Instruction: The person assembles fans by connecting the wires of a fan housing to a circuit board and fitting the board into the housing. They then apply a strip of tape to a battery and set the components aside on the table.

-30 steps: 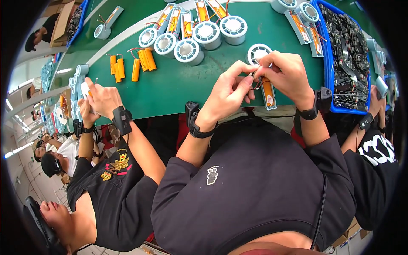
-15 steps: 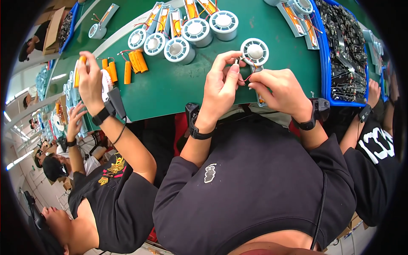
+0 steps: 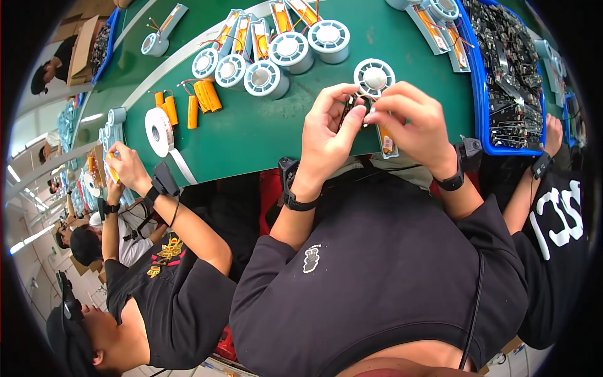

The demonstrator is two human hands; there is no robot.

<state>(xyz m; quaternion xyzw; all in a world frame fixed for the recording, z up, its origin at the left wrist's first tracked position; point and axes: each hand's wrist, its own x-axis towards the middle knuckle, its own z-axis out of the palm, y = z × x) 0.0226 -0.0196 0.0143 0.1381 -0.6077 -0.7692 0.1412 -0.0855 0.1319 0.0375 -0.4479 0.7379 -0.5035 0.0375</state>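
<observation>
My left hand (image 3: 328, 131) is closed around a small black circuit board (image 3: 347, 108), gripping it between thumb and fingers. Close beside it, my right hand (image 3: 413, 122) pinches a thin wire at the board's edge; the fingertips hide most of it, and a small white end shows. Just beyond both hands lies a light blue handheld fan (image 3: 375, 75) with a round slotted head. Its open handle, with an orange battery (image 3: 387, 143) inside, extends toward me, partly under my right hand.
Several similar fans (image 3: 292, 50) stand at the back. Orange batteries (image 3: 206, 95) and a white tape roll (image 3: 159, 132) lie to the left. A blue bin (image 3: 482, 113) of black circuit boards stands right. A co-worker's hand (image 3: 129, 166) holds an orange battery at left; another person's hand (image 3: 553, 133) is far right.
My hands have drawn together, and the black board now shows in my left fingers. The co-worker's raised hand has come down, uncovering the tape roll.
</observation>
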